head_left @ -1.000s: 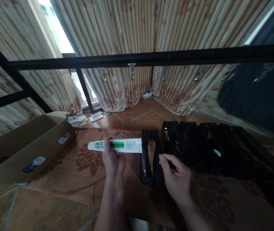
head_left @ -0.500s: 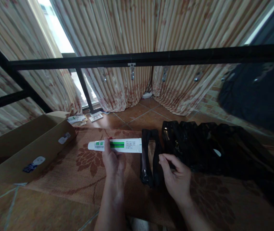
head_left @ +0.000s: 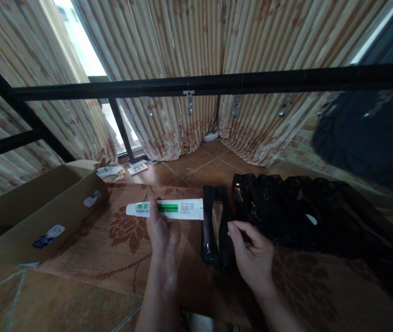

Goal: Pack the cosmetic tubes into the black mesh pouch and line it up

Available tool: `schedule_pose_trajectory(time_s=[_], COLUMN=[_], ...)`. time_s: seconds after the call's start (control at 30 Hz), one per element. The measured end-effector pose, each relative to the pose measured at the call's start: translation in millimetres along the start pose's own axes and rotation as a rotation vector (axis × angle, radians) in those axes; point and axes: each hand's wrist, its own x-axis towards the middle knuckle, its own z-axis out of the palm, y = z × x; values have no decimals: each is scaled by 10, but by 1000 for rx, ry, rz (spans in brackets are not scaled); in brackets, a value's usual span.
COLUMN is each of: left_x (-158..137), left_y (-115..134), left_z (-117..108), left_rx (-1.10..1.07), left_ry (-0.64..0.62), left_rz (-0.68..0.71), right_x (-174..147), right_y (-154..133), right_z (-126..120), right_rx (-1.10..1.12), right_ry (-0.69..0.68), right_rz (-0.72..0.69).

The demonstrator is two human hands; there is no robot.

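A white toothpaste tube [head_left: 189, 209] with green print lies level in my left hand [head_left: 161, 230], whose thumb is across its front. The flat end of the tube meets the left edge of a black zip pouch [head_left: 207, 240]. That pouch stands upright on the brown cloth, with a long gap along its top. Thumb and fingers of my right hand [head_left: 253, 256] are pinched together at the pouch's right edge. What exactly is between those fingertips is hard to see against the black.
Several similar black pouches [head_left: 279, 207] stand in a row to the right. An open cardboard box [head_left: 68, 216] is at the left. Beyond the patterned cloth [head_left: 113, 263], a black metal bar [head_left: 210, 85] crosses before the curtains. Papers [head_left: 110, 171] lie on the tiled floor.
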Motion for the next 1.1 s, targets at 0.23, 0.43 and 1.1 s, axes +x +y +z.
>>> schedule_pose_trajectory(time_s=[0.23, 0.43, 1.1], left_x=[-17, -24, -32], left_y=[8, 4, 17], left_z=[26, 38, 43], left_rx=[-32, -20, -32], left_ry=[47, 46, 48], left_rz=[-15, 5, -12], right_x=[-2, -2, -2], right_y=[11, 5, -5], right_z=[1, -1, -7], right_rx=[-7, -15, 4], right_ry=[3, -1, -5], right_rz=[3, -6, 0])
